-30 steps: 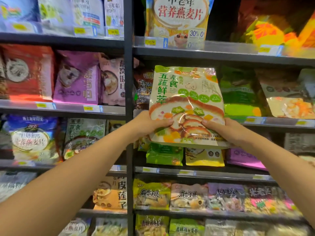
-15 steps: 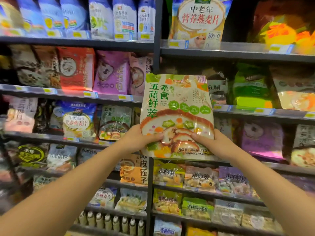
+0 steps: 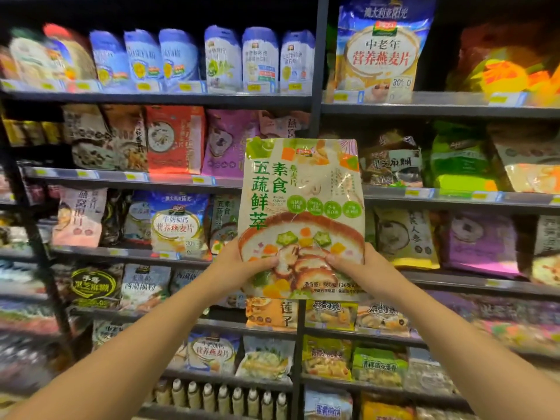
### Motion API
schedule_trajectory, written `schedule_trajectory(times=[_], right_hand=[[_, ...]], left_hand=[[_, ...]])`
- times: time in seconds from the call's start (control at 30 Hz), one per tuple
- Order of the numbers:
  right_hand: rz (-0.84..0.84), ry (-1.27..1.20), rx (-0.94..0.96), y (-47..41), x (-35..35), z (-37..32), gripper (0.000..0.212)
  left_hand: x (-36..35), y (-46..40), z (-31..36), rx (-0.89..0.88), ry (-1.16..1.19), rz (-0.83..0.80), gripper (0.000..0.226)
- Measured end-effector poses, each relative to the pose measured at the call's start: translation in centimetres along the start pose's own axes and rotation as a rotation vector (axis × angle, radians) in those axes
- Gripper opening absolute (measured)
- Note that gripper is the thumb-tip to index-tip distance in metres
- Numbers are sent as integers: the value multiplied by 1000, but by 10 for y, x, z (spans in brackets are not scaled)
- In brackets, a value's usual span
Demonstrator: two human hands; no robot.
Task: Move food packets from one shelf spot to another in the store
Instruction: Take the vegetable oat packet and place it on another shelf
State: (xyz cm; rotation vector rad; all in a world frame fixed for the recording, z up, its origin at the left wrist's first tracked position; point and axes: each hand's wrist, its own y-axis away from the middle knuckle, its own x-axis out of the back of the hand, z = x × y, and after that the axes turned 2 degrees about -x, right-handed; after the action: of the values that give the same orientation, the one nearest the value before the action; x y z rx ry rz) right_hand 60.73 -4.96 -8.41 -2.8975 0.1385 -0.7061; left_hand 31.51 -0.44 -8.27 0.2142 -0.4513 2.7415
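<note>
Head view shows tall dark metal shelves (image 3: pixel 163 100) that fill the whole wall of the store, with many rows of soft food bags standing side by side. A dark upright post (image 3: pixel 318 65) splits the shelves into a left part and a right part. High on the right stands a big blue and cream oat bag (image 3: pixel 381 53). On the left, one row down, stand a red bag (image 3: pixel 175 139) and a purple bag (image 3: pixel 225 144), close together. A bright green bag (image 3: pixel 457 160) sits on the right side. Near the floor is a row of small white bottles (image 3: pixel 230 400).

In front of the shelves, held up in the air, is the green and cream plastic food packet with a soup bowl picture (image 3: pixel 303 207). It stands upright and faces the camera, in front of the post, not resting on any shelf. The left hand (image 3: pixel 242 266) grips its lower left edge, thumb on the front. The right hand (image 3: pixel 360 272) grips its lower right edge the same way. Both bare arms reach up from below.
</note>
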Motion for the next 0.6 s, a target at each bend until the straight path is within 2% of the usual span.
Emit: schedule_trajectory(times=[0.07, 0.13, 0.3, 0.43, 0.5, 0.6], right_hand=[[-30, 15, 22, 1, -25, -8, 51], [-38, 20, 28, -1, -47, -18, 41], [-34, -14, 18, -16, -96, -34, 49], [-69, -13, 2, -33, -131, -37, 39], [-76, -27, -25, -47, -145, -28, 47], [-60, -9, -88, -78, -163, -12, 78]], left_hand=[[20, 8, -6, -7, 14, -15, 41], [42, 14, -11, -5, 23, -9, 42], [94, 19, -33, -15, 15, 3, 44], [127, 11, -54, 14, 10, 7, 47], [139, 3, -67, 43, 14, 14, 46], [153, -14, -89, 72, 21, 15, 44]])
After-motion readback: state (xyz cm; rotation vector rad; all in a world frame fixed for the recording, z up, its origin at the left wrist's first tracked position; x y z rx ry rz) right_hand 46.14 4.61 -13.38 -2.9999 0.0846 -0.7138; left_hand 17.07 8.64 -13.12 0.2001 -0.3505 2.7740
